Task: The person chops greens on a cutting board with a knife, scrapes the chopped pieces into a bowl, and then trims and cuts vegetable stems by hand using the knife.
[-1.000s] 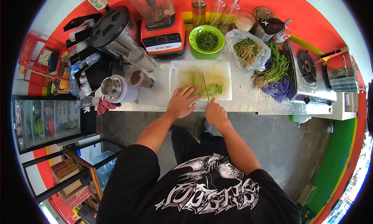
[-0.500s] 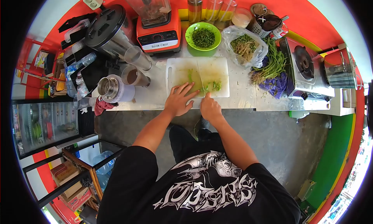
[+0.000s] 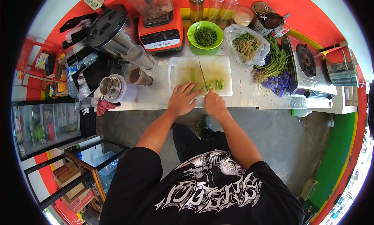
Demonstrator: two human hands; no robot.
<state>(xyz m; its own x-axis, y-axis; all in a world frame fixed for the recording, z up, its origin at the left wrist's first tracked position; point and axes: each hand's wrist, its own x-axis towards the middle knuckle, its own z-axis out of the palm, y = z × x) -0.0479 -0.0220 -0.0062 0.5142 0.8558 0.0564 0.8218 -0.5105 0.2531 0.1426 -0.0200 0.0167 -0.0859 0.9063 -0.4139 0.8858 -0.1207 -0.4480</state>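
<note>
A white cutting board [image 3: 224, 71] lies at the counter's front edge, stained green in the middle. My right hand [image 3: 215, 105] is closed round the handle of a knife [image 3: 203, 72], whose long blade points away from me across the board. Left of the blade, my left hand [image 3: 181, 99] rests with fingers stretched and spread on the board's near part. Small chopped greens [image 3: 219, 84] lie to the right of the blade, and a few green bits [image 3: 193, 73] lie to its left. Anything beneath my left fingers is hidden.
Behind the board stands a green bowl [image 3: 193, 41] of chopped leaves beside a red blender [image 3: 160, 33]. To the right are a plastic bag [image 3: 262, 58] of stems, leafy greens [image 3: 276, 61] and a gas stove [image 3: 302, 77]. Plastic cups [image 3: 139, 58] stand left.
My right hand and the knife have shifted slightly to the right and away from me. My left hand stays spread in nearly the same place. The whole view has moved a little.
</note>
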